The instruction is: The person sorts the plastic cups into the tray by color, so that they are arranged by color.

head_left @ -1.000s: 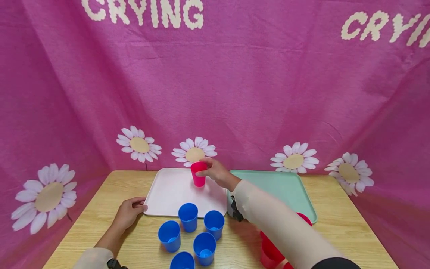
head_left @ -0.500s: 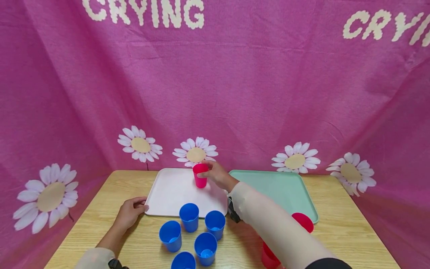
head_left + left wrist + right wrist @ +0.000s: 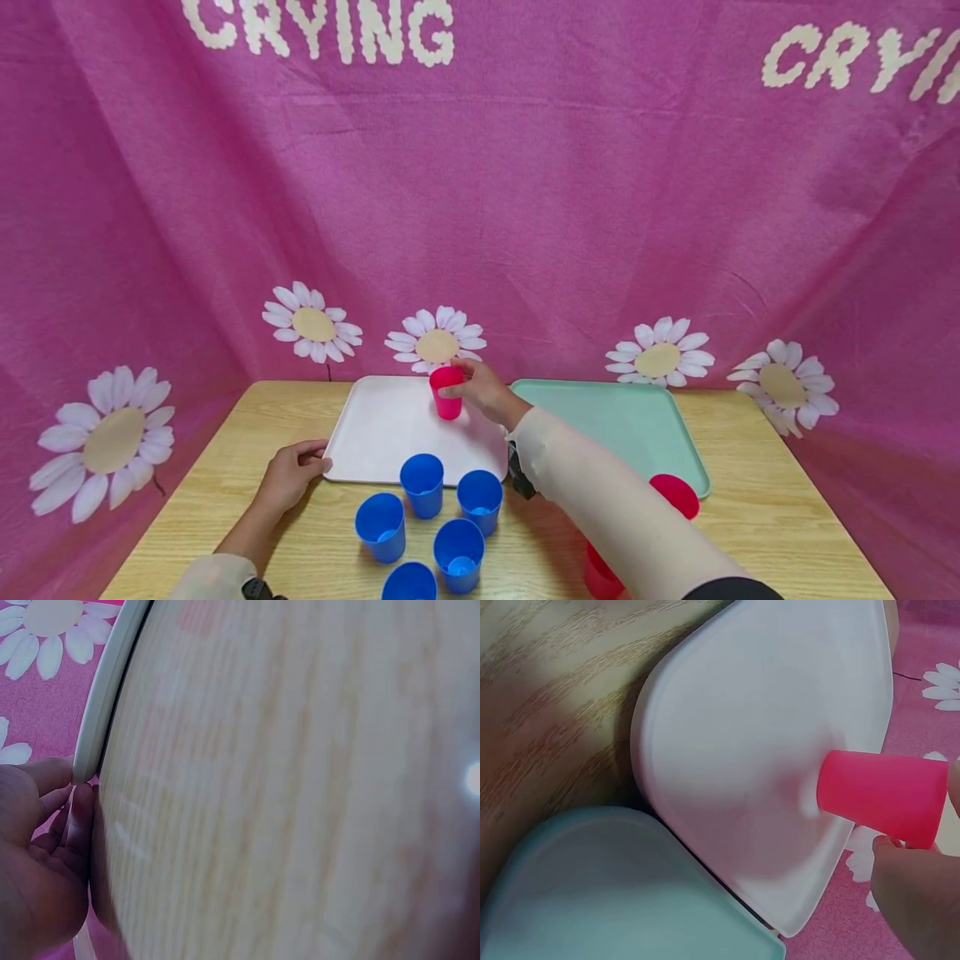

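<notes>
The step in hand looks like the setting down of a pink cup (image 3: 447,392) on the white tray (image 3: 378,429). The right hand (image 3: 483,389) reaches across the bench (image 3: 757,521) to the tray's far right corner and grasps the cup near its rim, thumb and fingers curled about it. The cup stands upright with its mouth up, and in the right wrist view its base (image 3: 821,784) appears to meet the tray surface (image 3: 750,750), though whether its full weight is down cannot be told for sure. The hand has not let go.

The left hand (image 3: 288,473) lies at the tray's near left corner; the left wrist view shows its fingertips (image 3: 75,806) touching the tray's rim (image 3: 105,690), fingers loosely bent, steadying rather than clenching anything.

Five blue cups (image 3: 422,483) stand in a cluster on the bench just in front of the white tray's near edge, all mouth up. A mint green tray (image 3: 637,421) lies beside the white one, toward the bench's right edge, their corners almost touching. More red cups (image 3: 675,493) stand by the green tray's near right corner and the bench's near edge, partly hidden by the right sleeve (image 3: 615,508).

By this reading, the next move calls for the right hand to loosen its fingers cleanly and lift straight off, so the light cup is not tipped or dragged. The arm then has to draw back over the blue cluster without knocking any cup.
</notes>
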